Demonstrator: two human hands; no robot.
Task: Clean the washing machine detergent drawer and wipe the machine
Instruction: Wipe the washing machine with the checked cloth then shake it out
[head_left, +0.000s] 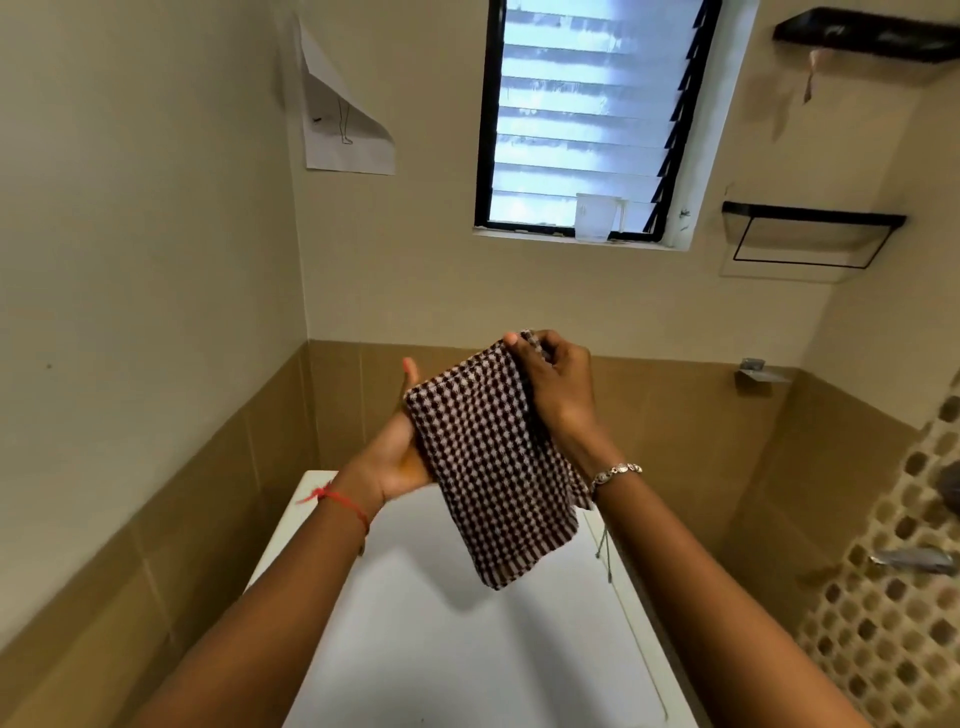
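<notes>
Two hands ready a checked cloth over the washing machine.
The white washing machine top (467, 649) lies below; its drawer is not in view. The folded cloth (493, 467) hangs clear above it, its long axis slanting down toward the right edge. The right hand (558, 384) pinches the upper corner. The left hand (400, 457) backs the cloth with its palm, fingers hidden, so their curl cannot be told; it seems nearer the top.

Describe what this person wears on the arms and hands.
No sleeves or gloves in view. The left hand has a red thread tied at its wrist, one end sticking out. The right hand has a silver chain bracelet at its wrist, a thin cord dangling below it.
</notes>
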